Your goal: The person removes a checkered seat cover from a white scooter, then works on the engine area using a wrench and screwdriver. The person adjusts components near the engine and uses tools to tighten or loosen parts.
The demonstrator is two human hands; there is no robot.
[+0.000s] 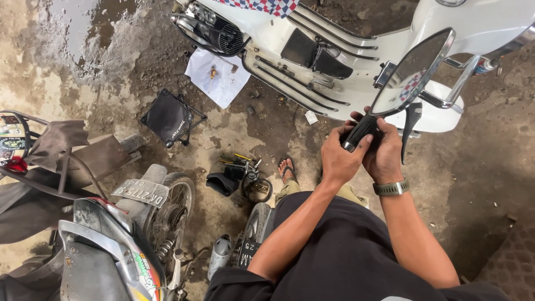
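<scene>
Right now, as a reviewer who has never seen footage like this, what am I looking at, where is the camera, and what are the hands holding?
There is no machine here: a camera worn on a person's head looks down at their own two bare hands. The left hand and right hand both grip the black handlebar grip of a white scooter, just below its mirror. On the dirt floor lie a white cloth, a small black folding stool and scattered tools. Another motorcycle stands at lower left.

A white rectangular number plate (140, 192) sits at lower left. A black rectangular plate (248, 252) stands bottom centre.
</scene>
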